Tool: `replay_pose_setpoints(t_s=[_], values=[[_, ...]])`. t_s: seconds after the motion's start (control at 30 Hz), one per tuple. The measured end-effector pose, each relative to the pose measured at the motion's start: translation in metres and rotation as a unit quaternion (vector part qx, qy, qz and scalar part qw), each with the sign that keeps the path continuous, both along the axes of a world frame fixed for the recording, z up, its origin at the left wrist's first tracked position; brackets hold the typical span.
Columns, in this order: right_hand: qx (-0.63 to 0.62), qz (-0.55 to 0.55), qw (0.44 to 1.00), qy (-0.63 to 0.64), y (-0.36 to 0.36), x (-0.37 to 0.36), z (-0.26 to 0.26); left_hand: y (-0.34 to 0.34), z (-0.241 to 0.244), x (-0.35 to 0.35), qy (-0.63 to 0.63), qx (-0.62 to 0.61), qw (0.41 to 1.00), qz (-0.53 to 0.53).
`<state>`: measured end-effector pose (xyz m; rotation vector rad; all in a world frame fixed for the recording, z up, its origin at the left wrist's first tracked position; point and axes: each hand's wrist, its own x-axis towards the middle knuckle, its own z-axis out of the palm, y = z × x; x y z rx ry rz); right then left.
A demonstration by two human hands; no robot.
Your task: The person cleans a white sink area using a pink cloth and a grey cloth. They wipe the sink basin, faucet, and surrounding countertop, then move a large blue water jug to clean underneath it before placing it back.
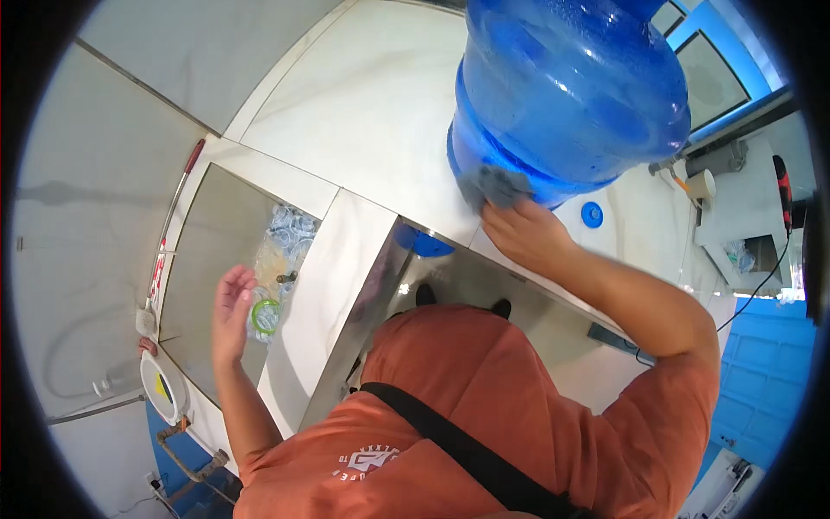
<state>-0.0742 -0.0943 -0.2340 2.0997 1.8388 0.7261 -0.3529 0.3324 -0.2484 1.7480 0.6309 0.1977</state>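
A large blue plastic water jug (564, 97) stands on the white tiled counter (382, 110) in front of me, its surface wet in places. My right hand (528, 237) holds a grey cloth (496, 185) against the lower side of the jug. To the right of that hand, a round blue cap (591, 215) lies on the counter. My left hand (233, 305) is raised at the left with nothing in it, its fingers partly bent, over a recessed basin (220, 240).
Clear plastic pieces (295, 230) and a green ring (265, 316) lie in the basin. A long brush (146, 318) and a white bucket (163, 389) are at the left. A red-and-black tool (782, 191) with a cord and a cream cup (701, 185) are at the right.
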Motion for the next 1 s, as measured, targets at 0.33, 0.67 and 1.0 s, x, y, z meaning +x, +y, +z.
replay_pose_setpoints(t_s=[0.33,0.67,1.0], values=[[-0.212,-0.149,0.961,-0.097,0.113,0.031,-0.012,-0.013,0.017,0.065,-0.068,0.045,0.991,-0.107],[-0.004,0.038,0.999,-0.018,-0.050,0.021,0.006,0.010,0.001,-0.022,-0.022,0.022,0.996,0.087],[0.150,0.034,0.987,-0.050,-0.035,0.013,0.081,0.013,0.005,0.018,0.003,0.072,0.997,-0.019]])
